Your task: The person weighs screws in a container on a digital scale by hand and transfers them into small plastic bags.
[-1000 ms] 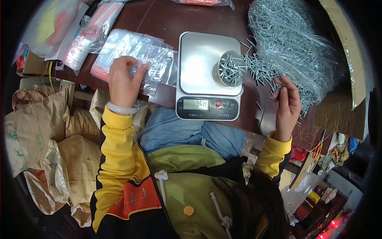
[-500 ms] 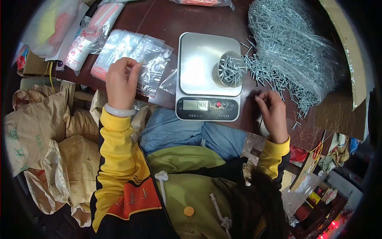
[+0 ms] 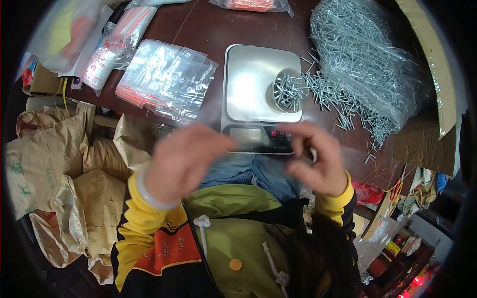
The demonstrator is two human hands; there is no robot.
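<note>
My left hand (image 3: 186, 161), smeared by motion, is in front of the scale with its fingers pinched together. From it a faint clear plastic bag (image 3: 256, 130) stretches across the scale's display. At the scale's front right corner my right hand (image 3: 318, 161) is open, thumb and forefinger apart, with nothing visible between them. Behind both hands stands the digital scale (image 3: 248, 74) with a steel plate. A round metal cup (image 3: 275, 97) full of screws or nails (image 3: 289, 92) sits on the plate's right side. The display is too blurred to read.
Flat zip bags (image 3: 164, 74) with red edges lie fanned out left of the scale. To the right, a big clear sack (image 3: 367, 59) of the same metal pieces spills a loose pile (image 3: 348, 107) onto the table. Cardboard (image 3: 427, 144) borders it. Brown paper sacks (image 3: 44, 159) stand at lower left.
My left hand has left the zip bags and swung right toward the scale, a clear bag in its fingers. My right hand has moved left, off the table beside the pile, and opened.
</note>
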